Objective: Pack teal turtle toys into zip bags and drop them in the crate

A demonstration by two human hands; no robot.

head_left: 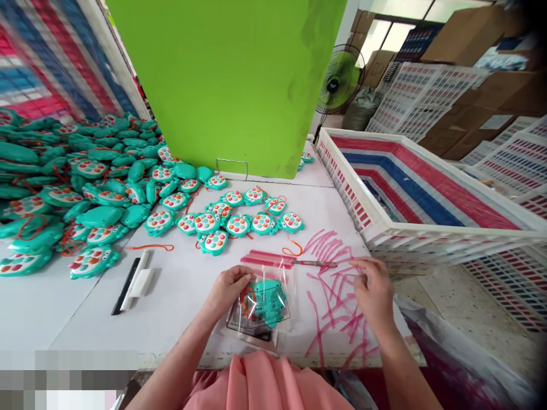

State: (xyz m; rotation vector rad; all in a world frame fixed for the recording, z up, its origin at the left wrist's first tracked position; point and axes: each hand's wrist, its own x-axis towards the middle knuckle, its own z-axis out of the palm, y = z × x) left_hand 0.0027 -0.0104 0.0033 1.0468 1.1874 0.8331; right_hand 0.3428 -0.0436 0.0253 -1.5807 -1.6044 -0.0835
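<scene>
My left hand (231, 290) pinches the upper left edge of a clear plastic bag (287, 333). Inside the bag lies a teal animal-shaped toy (269, 299) with an orange cord. Under it are more clear bags with dark print. My right hand (375, 293) is over the right part of the table, its fingers drawn together beside thin pink strips (329, 313). Whatever those fingers may hold is too small to make out. A slim pen-like tool (316, 263) and flat pink pieces (267, 257) lie just beyond the bag.
Several toys with coloured buttons (238, 225) lie mid-table, beside a large heap (85, 171) at left. Black and white bars (134, 282) rest at left. A green board (235, 85) stands behind. A white crate (393, 225) with striped lining is at right, near a fan (333, 85).
</scene>
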